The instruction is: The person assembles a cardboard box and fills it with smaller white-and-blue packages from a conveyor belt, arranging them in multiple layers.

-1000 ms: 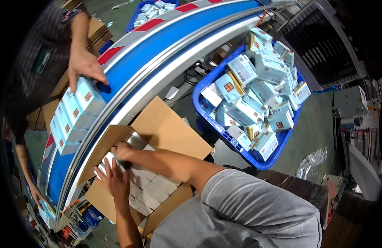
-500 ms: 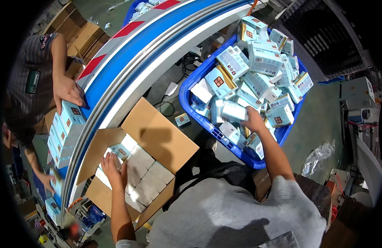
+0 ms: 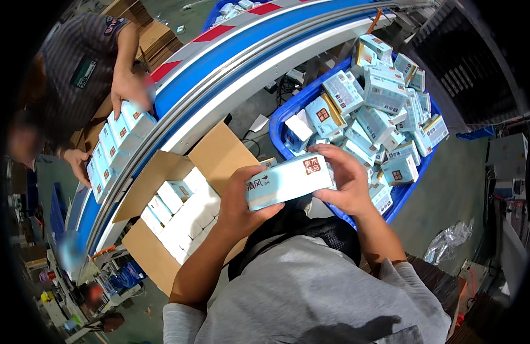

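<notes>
My left hand [image 3: 239,202] and my right hand [image 3: 349,182] grip opposite ends of a pale blue-and-white tissue pack [image 3: 290,182], held level in front of my body. The pack hangs between an open cardboard carton [image 3: 222,150] on the left and a blue plastic basket [image 3: 281,108] on the right. Rows of similar packs, mostly with white sides up, sit inside the carton; one pack [image 3: 175,193] near its far side shows a printed face. Jumbled tissue packs [image 3: 385,94] heap up to the basket's rim.
A curved blue conveyor [image 3: 213,63] with a white side frame runs beyond the carton. Across it, a co-worker's hands [image 3: 129,90] hold a row of tissue packs [image 3: 118,140]. Clear plastic wrap [image 3: 448,241] lies on the floor at right.
My right hand has brought a tissue pack out of the basket toward my middle. My left hand has left the carton and taken the pack's other end. The co-worker's hands have shifted.
</notes>
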`<state>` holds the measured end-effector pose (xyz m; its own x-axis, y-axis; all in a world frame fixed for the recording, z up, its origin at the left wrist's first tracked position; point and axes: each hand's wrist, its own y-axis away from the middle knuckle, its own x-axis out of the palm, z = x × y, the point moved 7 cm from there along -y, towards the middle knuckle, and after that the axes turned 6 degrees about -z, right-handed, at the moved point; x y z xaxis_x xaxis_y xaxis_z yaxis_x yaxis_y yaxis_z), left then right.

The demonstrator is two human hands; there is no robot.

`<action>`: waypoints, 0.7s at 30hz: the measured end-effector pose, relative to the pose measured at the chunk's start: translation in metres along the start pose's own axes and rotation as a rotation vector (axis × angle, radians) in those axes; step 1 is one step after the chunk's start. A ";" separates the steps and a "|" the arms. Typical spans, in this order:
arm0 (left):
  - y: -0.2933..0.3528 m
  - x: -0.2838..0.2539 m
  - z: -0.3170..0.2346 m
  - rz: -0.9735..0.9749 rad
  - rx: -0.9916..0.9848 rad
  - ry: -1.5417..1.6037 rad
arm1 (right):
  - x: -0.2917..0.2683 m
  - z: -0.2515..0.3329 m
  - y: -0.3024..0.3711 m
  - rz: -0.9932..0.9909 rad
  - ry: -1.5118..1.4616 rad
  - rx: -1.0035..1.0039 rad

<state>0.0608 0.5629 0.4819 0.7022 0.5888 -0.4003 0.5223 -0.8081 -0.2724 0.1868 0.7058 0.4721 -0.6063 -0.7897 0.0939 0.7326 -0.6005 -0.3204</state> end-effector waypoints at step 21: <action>0.063 -0.070 0.013 0.079 -0.157 -0.421 | 0.102 -0.026 0.002 0.166 0.368 0.017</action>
<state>0.0386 0.4702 0.4816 0.5022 0.4407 -0.7440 0.5647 -0.8187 -0.1038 0.1181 0.6276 0.4565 -0.5469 -0.7806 -0.3025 0.8333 -0.4726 -0.2868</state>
